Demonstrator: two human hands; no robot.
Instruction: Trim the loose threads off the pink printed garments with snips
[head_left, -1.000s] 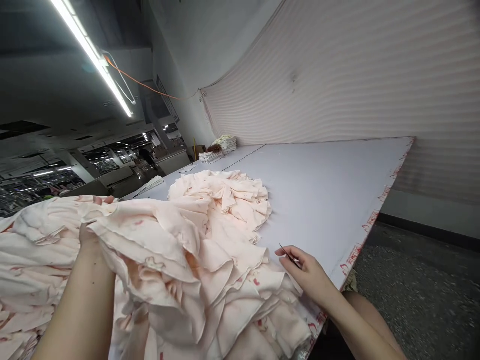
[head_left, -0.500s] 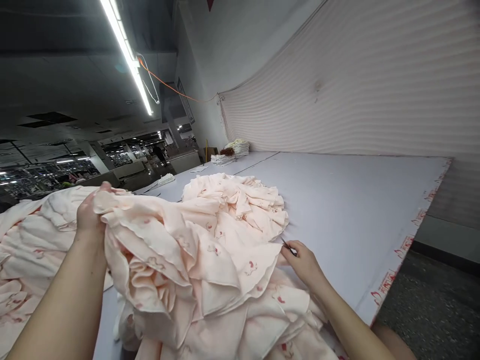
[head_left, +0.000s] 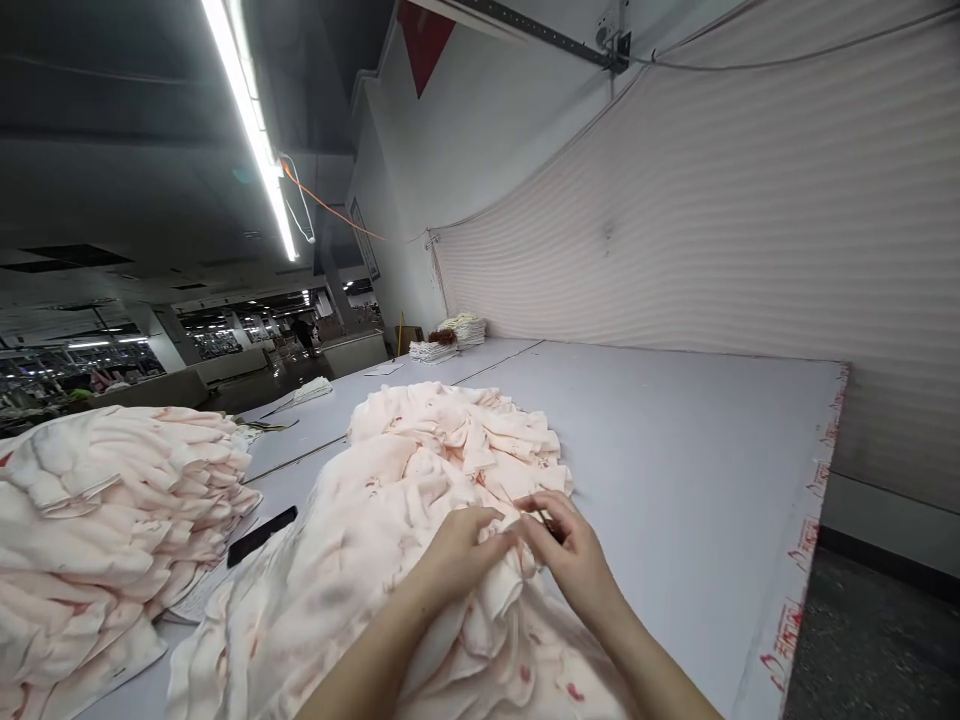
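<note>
Fabric heap [head_left: 390, 500]: is lying lengthwise away from the worktop's [head_left: 675, 450] near edge.
Left hand [head_left: 457, 545]: is pinching its fold.
Right hand [head_left: 574, 555]: is pinching alongside.

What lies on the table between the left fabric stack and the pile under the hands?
A flat black object on the grey table, seen in the head view.

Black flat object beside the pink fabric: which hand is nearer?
Left. The left hand pinches the pink fabric right of the black object; the right hand lies farther right.
</note>
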